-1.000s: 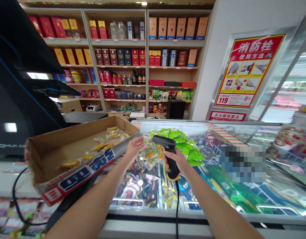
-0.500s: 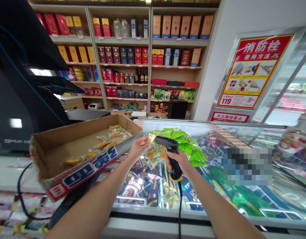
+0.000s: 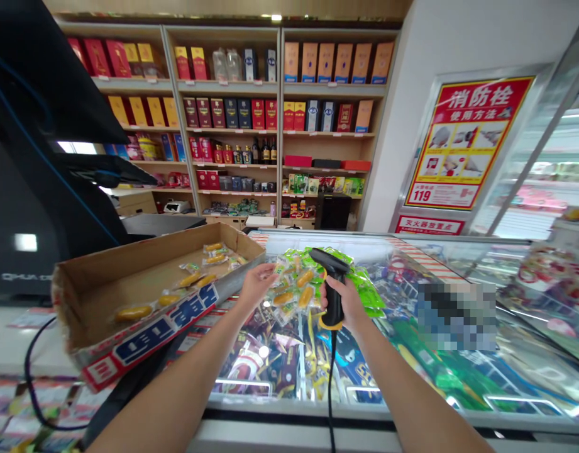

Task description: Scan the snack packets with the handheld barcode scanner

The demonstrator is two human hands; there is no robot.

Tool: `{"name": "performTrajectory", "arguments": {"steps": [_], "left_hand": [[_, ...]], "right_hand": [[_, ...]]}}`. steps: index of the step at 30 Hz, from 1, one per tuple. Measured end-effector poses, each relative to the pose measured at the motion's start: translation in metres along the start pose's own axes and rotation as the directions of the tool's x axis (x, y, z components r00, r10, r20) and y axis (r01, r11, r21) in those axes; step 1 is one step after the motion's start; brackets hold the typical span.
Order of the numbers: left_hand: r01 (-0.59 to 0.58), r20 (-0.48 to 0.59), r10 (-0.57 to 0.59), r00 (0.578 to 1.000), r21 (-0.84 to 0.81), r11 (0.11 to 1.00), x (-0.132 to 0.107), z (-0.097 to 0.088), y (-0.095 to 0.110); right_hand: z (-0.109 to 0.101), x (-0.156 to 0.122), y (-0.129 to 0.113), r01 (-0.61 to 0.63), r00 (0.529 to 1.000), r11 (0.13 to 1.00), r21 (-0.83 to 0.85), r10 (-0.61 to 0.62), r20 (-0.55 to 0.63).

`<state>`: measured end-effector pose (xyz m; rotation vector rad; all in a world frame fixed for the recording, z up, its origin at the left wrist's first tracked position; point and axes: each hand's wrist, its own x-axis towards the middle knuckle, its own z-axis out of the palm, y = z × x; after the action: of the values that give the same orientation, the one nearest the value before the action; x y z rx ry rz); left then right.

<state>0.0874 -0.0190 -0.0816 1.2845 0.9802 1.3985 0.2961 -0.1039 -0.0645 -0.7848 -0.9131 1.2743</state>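
Note:
My right hand (image 3: 343,299) is wrapped round the grip of a black and yellow barcode scanner (image 3: 330,261), its head tipped to the left and its cable hanging down. The fingers of my left hand (image 3: 257,284) are closed on the edge of a clear-wrapped snack packet (image 3: 280,267), at the left of a small heap. In that heap, several yellow snacks in clear wrappers (image 3: 305,296) lie on the glass freezer top between my hands. Green packets (image 3: 368,290) are piled behind and right of the scanner, which partly covers them.
An open cardboard box (image 3: 129,255) with several wrapped yellow snacks stands at the left, beside a black checkout terminal (image 3: 39,189). Packaged goods show through the freezer glass (image 3: 270,358). Shelves of boxes and bottles (image 3: 232,88) stand behind. A red poster (image 3: 468,141) hangs at right.
The scanner has moved slightly right and away from the packet in my left hand. My left hand has shifted slightly left and lower, with the packet now by the heap. The view has tilted slightly.

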Motion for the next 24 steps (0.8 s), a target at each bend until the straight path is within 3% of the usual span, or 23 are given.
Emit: {"name": "performTrajectory", "arguments": {"steps": [5,11,13,16,18,20,24], "left_hand": [[-0.061,-0.006,0.061,0.998,0.084,0.995,0.013,0.017,0.014],[-0.104,-0.011,0.109,0.994,0.206,0.973,0.043,0.066,0.035],[-0.126,-0.028,0.148,0.989,0.378,0.917,0.051,0.080,0.039],[-0.166,0.012,0.212,0.977,0.667,0.726,0.058,0.095,0.041],[-0.178,0.059,0.207,0.976,0.765,0.619,0.058,0.099,0.042],[-0.186,0.076,0.207,0.975,0.789,0.586,0.057,0.098,0.044],[-0.199,0.063,0.256,0.965,0.811,0.550,0.065,0.073,0.060]], "right_hand": [[-0.007,0.008,-0.008,0.126,0.981,0.987,0.096,-0.110,-0.157],[-0.008,0.010,-0.011,0.173,0.968,0.977,0.125,-0.145,-0.203],[-0.007,0.009,-0.011,0.176,0.967,0.975,0.139,-0.146,-0.208],[-0.005,0.009,-0.012,0.187,0.963,0.972,0.139,-0.154,-0.221],[-0.004,0.009,-0.012,0.192,0.961,0.971,0.139,-0.157,-0.227],[-0.003,0.009,-0.012,0.192,0.961,0.970,0.146,-0.156,-0.229],[-0.002,0.008,-0.012,0.191,0.964,0.969,0.158,-0.154,-0.218]]}}
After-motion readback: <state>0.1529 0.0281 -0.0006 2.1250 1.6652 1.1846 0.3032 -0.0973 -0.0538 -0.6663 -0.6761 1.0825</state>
